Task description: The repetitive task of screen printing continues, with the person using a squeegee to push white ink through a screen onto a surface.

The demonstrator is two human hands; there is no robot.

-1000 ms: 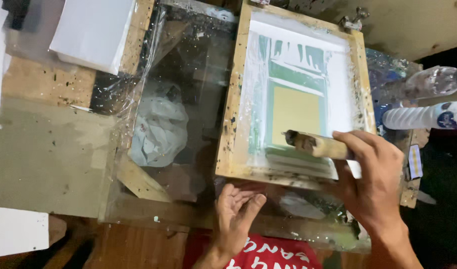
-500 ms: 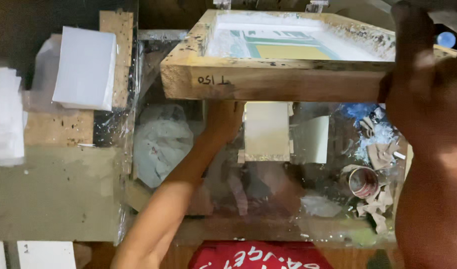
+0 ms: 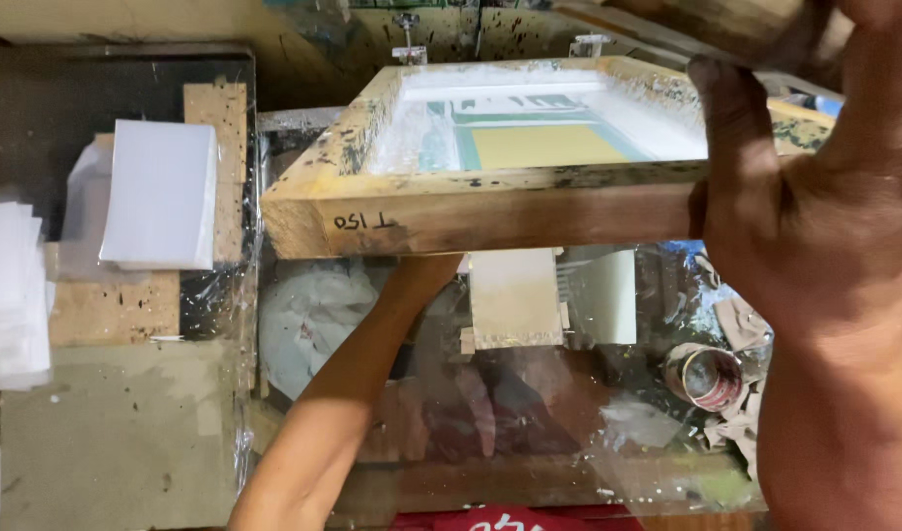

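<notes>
The right hand (image 3: 805, 226) is seen clamped on the right end of the wooden screen-printing frame (image 3: 490, 211), thumb laid up its front rail, so that the frame is held tilted up off the glass printing bed (image 3: 530, 433). The left hand is hidden under the frame's front rail; only the left forearm (image 3: 343, 393) is seen reaching in beneath, so whether that hand is grasping anything cannot be told.

The frame is judged stiff and moderately heavy, its rails thick and ink-spattered; the mesh (image 3: 540, 147) stretched inside is taken to be taut, thin and easily punctured or smeared, so the frame is best held by the wooden rails, never by the mesh. It appears to be hinged by clamps (image 3: 409, 54) at its far edge.

Under the raised frame, a pale card (image 3: 515, 295) lies on the bed, near its middle. A roll of tape (image 3: 709, 377) and torn scraps lie toward the bed's right edge, and crumpled plastic (image 3: 308, 315) at its left. Further left, a stack of white sheets (image 3: 161, 197) rests on a board, with more sheets (image 3: 8, 295) at the workbench's left edge. The tape roll and scraps are judged close enough to hinder the right side.
</notes>
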